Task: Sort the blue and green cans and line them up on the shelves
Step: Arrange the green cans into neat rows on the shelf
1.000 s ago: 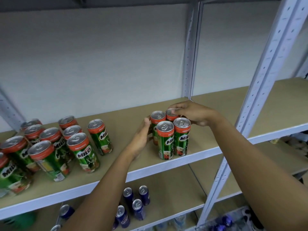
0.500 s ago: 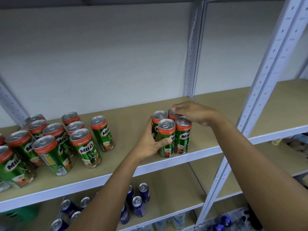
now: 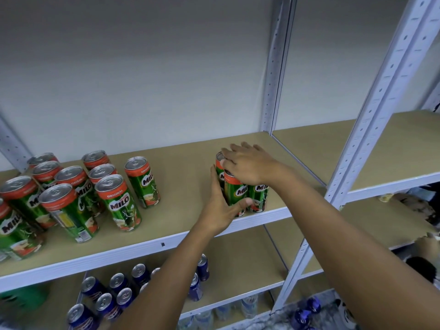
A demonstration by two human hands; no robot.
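From the head view, my left hand (image 3: pixel 220 206) wraps a cluster of green Milo cans (image 3: pixel 240 191) at the upper shelf's (image 3: pixel 178 236) front edge; my right hand (image 3: pixel 247 163) lies flat, fingers extended, on their tops. More Milo cans (image 3: pixel 119 201) stand at nine o'clock; blue cans (image 3: pixel 116 296) sit on the lower shelf at seven.

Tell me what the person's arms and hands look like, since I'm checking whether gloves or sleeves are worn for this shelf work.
Both arms are bare as far up as the picture shows: no sleeve in view on either forearm. The left hand and the right hand wear no gloves, and no watch, bracelet or ring is visible. The fingers are uncovered.
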